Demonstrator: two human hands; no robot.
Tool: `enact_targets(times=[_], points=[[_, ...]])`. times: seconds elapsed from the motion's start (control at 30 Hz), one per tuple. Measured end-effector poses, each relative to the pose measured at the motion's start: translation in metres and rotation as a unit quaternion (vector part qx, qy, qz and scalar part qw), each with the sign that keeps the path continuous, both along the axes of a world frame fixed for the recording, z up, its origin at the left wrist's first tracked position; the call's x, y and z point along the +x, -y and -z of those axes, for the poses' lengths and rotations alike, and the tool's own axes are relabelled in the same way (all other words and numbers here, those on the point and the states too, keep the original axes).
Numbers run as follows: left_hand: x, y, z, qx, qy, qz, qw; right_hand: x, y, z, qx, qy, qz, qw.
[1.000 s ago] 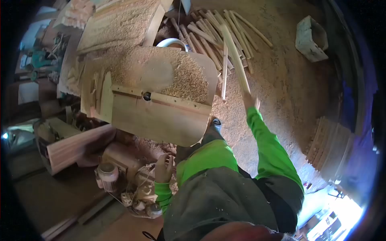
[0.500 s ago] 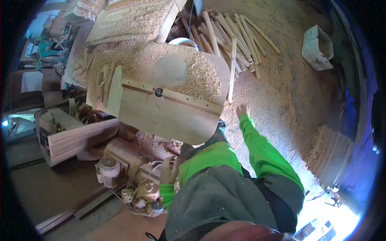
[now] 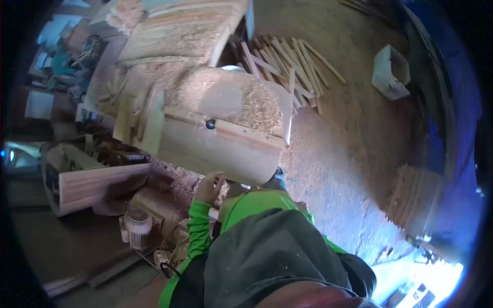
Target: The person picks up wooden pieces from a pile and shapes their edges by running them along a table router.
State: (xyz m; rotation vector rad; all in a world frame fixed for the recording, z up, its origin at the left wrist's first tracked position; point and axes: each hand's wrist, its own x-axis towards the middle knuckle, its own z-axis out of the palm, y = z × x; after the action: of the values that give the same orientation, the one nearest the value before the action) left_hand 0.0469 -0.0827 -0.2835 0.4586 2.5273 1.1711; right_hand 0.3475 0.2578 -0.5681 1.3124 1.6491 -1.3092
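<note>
My left hand point(image 3: 209, 189), in a green sleeve, is just below the near edge of a wooden work table point(image 3: 218, 154), with its fingers bent and what they hold, if anything, too small to tell. Close against my body, at the right of the green shirt, only a small part of my right hand point(image 3: 302, 206) shows; its fingers are hidden. A fence board with a dark round cutter point(image 3: 210, 123) in its gap crosses the table, and wood shavings point(image 3: 259, 110) lie behind it.
Several long wooden sticks point(image 3: 300, 64) are piled on the floor beyond the table. A whitish container point(image 3: 391, 73) stands at the upper right. Stacked wood point(image 3: 415, 197) is at the right. At the lower left are a motor point(image 3: 138, 226) and a wooden box point(image 3: 102, 185).
The long stick left my right hand and lies with the pile. My right hand has drawn back to my body from its outstretched reach. My left hand has risen toward the table edge.
</note>
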Motion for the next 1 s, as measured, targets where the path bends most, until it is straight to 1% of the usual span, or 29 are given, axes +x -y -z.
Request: enact_targets(times=[0.1,0.13,0.23,0.27,0.37,0.4,0.47,0.5,0.53,0.57,0.6,0.63,0.67,0.7,0.77,0.83,0.9,0.93,0.97,1.0], points=[[-0.013,-0.001,-0.005,0.008,0.007,-0.042,0.999,-0.021,0.002,0.015,0.012,-0.08,0.034,0.996],[-0.012,-0.004,-0.007,0.025,-0.024,-0.058,0.998,-0.03,-0.001,0.018,0.016,-0.107,0.047,0.993],[0.0,-0.006,-0.02,-0.019,-0.008,-0.097,0.995,-0.056,-0.008,0.023,0.028,-0.171,0.08,0.982],[0.008,-0.006,-0.016,0.018,-0.026,-0.12,0.992,-0.061,-0.01,0.024,0.03,-0.185,0.084,0.979],[0.032,0.0,-0.015,-0.039,0.02,-0.139,0.989,-0.07,-0.028,0.034,0.016,-0.178,0.07,0.981],[0.041,0.006,-0.002,-0.025,-0.006,-0.143,0.989,-0.07,-0.038,0.044,0.007,-0.171,0.063,0.983],[0.059,0.018,0.031,-0.019,0.016,-0.194,0.981,-0.069,-0.056,0.067,-0.006,-0.16,0.053,0.986],[0.072,0.025,0.051,-0.016,0.027,-0.216,0.976,-0.069,-0.067,0.094,-0.031,-0.164,0.052,0.985],[0.092,0.037,0.084,-0.015,0.034,-0.255,0.966,-0.066,-0.082,0.133,-0.081,-0.18,0.056,0.979],[0.108,0.049,0.113,-0.017,0.041,-0.287,0.957,-0.061,-0.101,0.19,-0.17,-0.2,0.084,0.961],[0.124,0.06,0.141,-0.017,0.047,-0.32,0.946,-0.087,-0.088,0.149,-0.05,-0.199,-0.026,0.978],[0.143,0.07,0.163,-0.025,0.058,-0.347,0.936,-0.11,-0.073,0.112,0.042,-0.186,-0.105,0.976],[0.162,0.078,0.176,-0.035,0.074,-0.371,0.925,-0.125,-0.064,0.086,0.086,-0.188,-0.131,0.969],[0.182,0.086,0.188,-0.045,0.087,-0.393,0.914,-0.139,-0.056,0.064,0.119,-0.2,-0.132,0.964],[0.209,0.096,0.195,-0.076,0.112,-0.406,0.904,-0.143,-0.043,0.128,0.153,-0.291,0.004,0.945],[0.229,0.107,0.199,-0.108,0.124,-0.401,0.901,-0.145,-0.035,0.027,0.119,-0.331,0.003,0.936],[0.23,0.109,0.19,-0.131,0.112,-0.374,0.911,-0.124,-0.022,0.076,0.105,-0.33,0.075,0.935],[0.228,0.11,0.183,-0.138,0.096,-0.357,0.919,-0.109,-0.019,0.061,0.153,-0.308,0.07,0.936],[0.223,0.11,0.178,-0.139,0.077,-0.337,0.928,-0.088,-0.025,0.03,0.172,-0.296,-0.005,0.94],[0.217,0.107,0.171,-0.139,0.055,-0.318,0.936,-0.063,-0.023,0.083,0.132,-0.253,-0.022,0.958]])
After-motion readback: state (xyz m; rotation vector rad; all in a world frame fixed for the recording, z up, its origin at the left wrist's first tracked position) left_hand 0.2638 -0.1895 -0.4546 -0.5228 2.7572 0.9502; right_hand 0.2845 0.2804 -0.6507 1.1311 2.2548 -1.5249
